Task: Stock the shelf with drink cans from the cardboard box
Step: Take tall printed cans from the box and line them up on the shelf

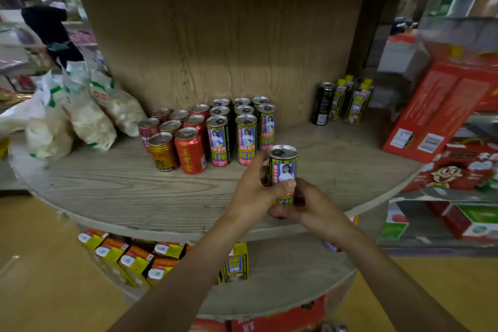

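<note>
Both hands on one can: left hand wraps its middle, right hand curls round the lower part. Can is upright, just front-right of the blue can block, over the shelf front; can't tell if it's set down. Block's right column sits one row short, so I'd slide it straight back into that gap, label forward, front flush, without nudging neighbours.
</note>
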A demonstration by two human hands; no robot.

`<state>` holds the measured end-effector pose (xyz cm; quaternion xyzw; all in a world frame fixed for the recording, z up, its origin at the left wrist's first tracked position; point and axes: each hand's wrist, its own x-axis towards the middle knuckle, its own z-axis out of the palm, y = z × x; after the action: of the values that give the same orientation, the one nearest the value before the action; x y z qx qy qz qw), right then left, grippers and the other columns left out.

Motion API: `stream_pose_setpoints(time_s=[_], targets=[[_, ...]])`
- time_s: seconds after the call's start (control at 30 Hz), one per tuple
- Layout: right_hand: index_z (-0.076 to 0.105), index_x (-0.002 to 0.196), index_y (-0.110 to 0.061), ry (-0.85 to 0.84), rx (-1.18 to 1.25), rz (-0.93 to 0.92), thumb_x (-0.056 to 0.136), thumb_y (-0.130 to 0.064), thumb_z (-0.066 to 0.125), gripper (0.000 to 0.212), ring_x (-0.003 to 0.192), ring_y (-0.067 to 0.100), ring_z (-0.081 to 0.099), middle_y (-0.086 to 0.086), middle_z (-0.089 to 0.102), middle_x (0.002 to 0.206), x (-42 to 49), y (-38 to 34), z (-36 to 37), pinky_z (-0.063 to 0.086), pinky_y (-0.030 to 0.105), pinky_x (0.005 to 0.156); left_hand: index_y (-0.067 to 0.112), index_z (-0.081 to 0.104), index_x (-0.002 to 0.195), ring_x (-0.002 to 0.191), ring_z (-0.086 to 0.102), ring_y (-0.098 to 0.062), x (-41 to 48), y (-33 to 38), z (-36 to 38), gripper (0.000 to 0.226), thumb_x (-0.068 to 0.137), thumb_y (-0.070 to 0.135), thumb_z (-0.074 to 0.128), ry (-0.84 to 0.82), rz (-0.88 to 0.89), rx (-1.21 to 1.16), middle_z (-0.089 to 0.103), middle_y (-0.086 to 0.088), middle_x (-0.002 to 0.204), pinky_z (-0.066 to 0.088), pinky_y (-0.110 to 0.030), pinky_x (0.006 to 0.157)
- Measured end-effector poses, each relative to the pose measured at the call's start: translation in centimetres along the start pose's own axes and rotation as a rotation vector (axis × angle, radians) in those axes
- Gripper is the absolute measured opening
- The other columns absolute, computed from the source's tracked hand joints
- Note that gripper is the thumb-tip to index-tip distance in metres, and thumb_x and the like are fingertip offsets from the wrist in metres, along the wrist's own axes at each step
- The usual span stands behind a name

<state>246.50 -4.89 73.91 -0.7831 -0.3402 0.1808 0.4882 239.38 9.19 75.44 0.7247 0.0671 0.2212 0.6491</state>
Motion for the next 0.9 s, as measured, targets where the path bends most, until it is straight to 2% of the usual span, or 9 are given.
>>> stream_pose_setpoints(time_s=[0.13,0.23,0.3,0.4,0.47,0.57,0.7,0.83,0.9], targets=[[0.061,0.116,-0.032,-0.002,-0.019,-0.037,0.064,-0.045,0.079,0.056,0.097,0.013,0.072,-0.008,0.075,0.105,3.6,1.8,-1.6,0.055,0.050,0.090,0.015,0.053,0.135,0.104,0.071,-0.012,2.9,-1.1,1.3,0.068,0.072,0.017,0.079,0.067,-0.001,0.014,0.074,-0.001,0.113,0.055,-0.027,0.089],[0.060,0.117,-0.032,-0.014,-0.048,-0.055,0.065,-0.047,0.079,0.057,0.098,0.010,0.070,-0.011,0.074,0.108,5.8,2.9,-2.4,0.055,0.048,0.090,0.016,0.055,0.133,0.105,0.071,-0.013,4.6,-2.3,2.1,0.066,0.072,0.017,0.078,0.129,-0.009,0.038,0.075,-0.001,0.113,0.056,-0.029,0.092],[0.060,0.118,-0.031,-0.024,-0.071,-0.064,0.068,-0.042,0.080,0.055,0.098,0.007,0.069,-0.012,0.073,0.109,7.0,3.4,-2.7,0.055,0.044,0.090,0.019,0.055,0.134,0.106,0.070,-0.012,5.6,-3.2,2.4,0.064,0.075,0.012,0.078,0.167,-0.015,0.054,0.074,0.000,0.113,0.056,-0.030,0.094],[0.060,0.120,-0.028,-0.014,-0.101,-0.078,0.073,-0.030,0.081,0.052,0.100,0.007,0.068,-0.010,0.072,0.111,8.9,3.9,-3.0,0.054,0.041,0.092,0.016,0.051,0.136,0.102,0.068,-0.001,7.0,-4.2,2.7,0.062,0.083,-0.005,0.075,0.202,-0.014,0.077,0.072,0.004,0.114,0.051,-0.020,0.090],[0.060,0.122,-0.026,-0.009,-0.119,-0.086,0.074,-0.029,0.081,0.052,0.102,0.008,0.067,-0.008,0.072,0.113,10.0,4.2,-3.1,0.054,0.040,0.093,0.023,0.048,0.135,0.103,0.066,0.004,8.0,-4.6,2.8,0.064,0.085,-0.008,0.072,0.205,-0.001,0.094,0.069,0.009,0.117,0.049,-0.016,0.091],[0.060,0.121,-0.023,-0.006,-0.098,-0.090,0.076,-0.023,0.081,0.050,0.103,0.009,0.068,-0.007,0.072,0.114,11.4,4.6,-3.2,0.054,0.041,0.094,0.031,0.047,0.134,0.109,0.065,0.002,9.3,-5.0,2.8,0.067,0.080,0.005,0.076,0.221,0.000,0.130,0.067,0.011,0.121,0.049,-0.023,0.098],[0.061,0.122,-0.020,-0.002,-0.093,-0.121,0.079,-0.019,0.079,0.047,0.105,0.012,0.067,-0.004,0.071,0.117,12.8,4.5,-3.3,0.053,0.039,0.094,0.023,0.042,0.148,0.122,0.062,-0.006,10.3,-5.4,2.8,0.080,0.075,0.024,0.074,0.248,-0.024,0.150,0.064,0.005,0.133,0.048,-0.035,0.109],[0.062,0.123,-0.014,0.020,-0.154,-0.169,0.084,-0.012,0.073,0.040,0.107,0.020,0.065,0.005,0.070,0.120,14.0,4.1,-3.3,0.047,0.027,0.083,0.022,0.040,0.152,0.126,0.059,-0.006,10.5,-6.5,2.9,0.086,0.076,0.053,0.066,0.289,-0.061,0.217,0.062,0.004,0.137,0.046,-0.042,0.111],[0.062,0.122,-0.012,0.043,-0.188,-0.178,0.086,-0.011,0.069,0.036,0.108,0.025,0.064,0.010,0.069,0.121,14.8,4.2,-3.1,0.041,0.025,0.077,0.022,0.039,0.152,0.130,0.056,-0.007,10.6,-7.0,3.2,0.080,0.082,0.055,0.060,0.286,-0.072,0.264,0.059,0.007,0.141,0.044,-0.040,0.114]])
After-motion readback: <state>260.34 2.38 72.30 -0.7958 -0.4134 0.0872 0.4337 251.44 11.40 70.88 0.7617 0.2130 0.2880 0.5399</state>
